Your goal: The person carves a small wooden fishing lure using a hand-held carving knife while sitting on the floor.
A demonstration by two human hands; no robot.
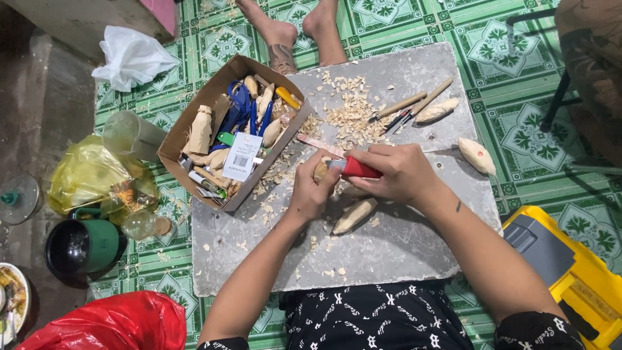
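The left hand [311, 191] is clenched around a small piece of pale wood [320, 170], mostly hidden in its grip, and the right hand [398, 172] grasps a red-handled carving knife [359, 168] with its tip pointing at that wood — the two hands touch over the middle of a grey stone slab [414, 246] lying on the green patterned floor [518, 71]. Just below the hands rests a half-carved wooden piece [354, 215], and pale wood shavings [350, 113] are scattered above them. Three wooden-handled carving tools [411, 105] lie near the slab's far edge beside a carved figure [436, 111]; another carved piece [477, 155] sits to the right. An open cardboard box [194, 113] of wood blanks and blue-handled tools sits on the slab's left corner.
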